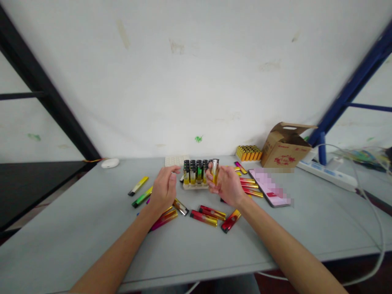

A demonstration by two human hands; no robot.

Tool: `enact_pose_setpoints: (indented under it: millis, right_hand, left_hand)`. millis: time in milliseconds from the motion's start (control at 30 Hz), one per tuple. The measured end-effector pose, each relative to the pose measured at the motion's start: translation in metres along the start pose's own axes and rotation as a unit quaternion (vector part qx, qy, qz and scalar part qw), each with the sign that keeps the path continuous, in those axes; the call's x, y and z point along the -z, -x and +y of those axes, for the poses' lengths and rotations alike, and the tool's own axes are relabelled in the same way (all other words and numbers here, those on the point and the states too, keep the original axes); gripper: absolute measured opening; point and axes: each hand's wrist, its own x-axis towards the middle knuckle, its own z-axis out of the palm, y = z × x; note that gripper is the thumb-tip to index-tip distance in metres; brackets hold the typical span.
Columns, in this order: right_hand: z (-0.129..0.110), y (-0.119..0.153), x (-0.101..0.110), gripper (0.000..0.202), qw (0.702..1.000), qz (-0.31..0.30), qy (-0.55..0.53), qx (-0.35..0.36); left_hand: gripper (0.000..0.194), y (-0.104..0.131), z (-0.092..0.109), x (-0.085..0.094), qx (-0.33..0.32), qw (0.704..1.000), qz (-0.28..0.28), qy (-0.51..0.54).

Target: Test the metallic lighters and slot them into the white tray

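My right hand [228, 181] grips a lighter [215, 169] with a gold body and a silver top, held upright at the right end of a white tray [193, 187]. Rows of lighters [199, 173] with black tops and yellow or green bodies stand in that tray. Left of the tray is my left hand [165, 185], fingers loosely bent and apart, with nothing visible in it. Below and beside my left hand lie loose lighters, among them a yellow one [138, 186] and a green one [142, 197]. Several red-and-gold lighters [203, 218] lie nearer the front.
Behind the lighters lies an off-white tray with round holes [176, 160]. At the back right stand a block of orange-yellow lighters [249, 153] and an open cardboard box [283, 151]. A phone [269, 188], a power strip [327, 175] and white cables are on the right. A white case [110, 163] sits back left.
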Motion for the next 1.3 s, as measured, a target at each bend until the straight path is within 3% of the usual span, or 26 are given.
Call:
enact_pose_setpoints:
  millis: [233, 367, 533, 767, 933, 1067, 1167, 1300]
  right_hand:
    - [0.005, -0.002, -0.002, 0.023, 0.999, -0.012, 0.025, 0.034]
    - [0.002, -0.002, 0.000, 0.026, 0.981, 0.024, 0.132, 0.139]
    - [-0.005, -0.001, 0.004, 0.025, 0.901, 0.080, 0.356, 0.233]
    - [-0.003, -0.001, 0.010, 0.018, 0.800, 0.112, 0.515, 0.288]
    - [0.006, -0.002, 0.019, 0.020, 0.698, 0.065, 0.633, 0.329]
    - [0.012, -0.005, 0.024, 0.017, 0.612, 0.011, 0.714, 0.340]
    - [0.014, -0.007, 0.026, 0.018, 0.579, -0.008, 0.732, 0.359]
    - [0.014, -0.008, 0.028, 0.019, 0.549, 0.035, 0.749, 0.369]
  left_hand:
    - [0.026, -0.004, 0.002, -0.001, 0.006, 0.996, -0.010, -0.085]
    - [0.025, -0.004, -0.003, -0.006, 0.047, 0.990, -0.013, -0.133]
    - [0.029, -0.003, -0.001, -0.008, 0.051, 0.992, -0.028, -0.114]
    - [0.042, 0.000, 0.010, -0.008, 0.006, 0.995, -0.074, -0.072]
    - [0.048, 0.001, 0.009, -0.010, -0.007, 0.992, -0.089, -0.084]
    - [0.055, 0.001, 0.001, -0.012, 0.025, 0.989, -0.083, -0.119]
    - [0.058, 0.002, -0.007, -0.015, 0.043, 0.986, -0.080, -0.138]
    - [0.056, 0.005, -0.012, -0.018, 0.037, 0.984, -0.091, -0.147]
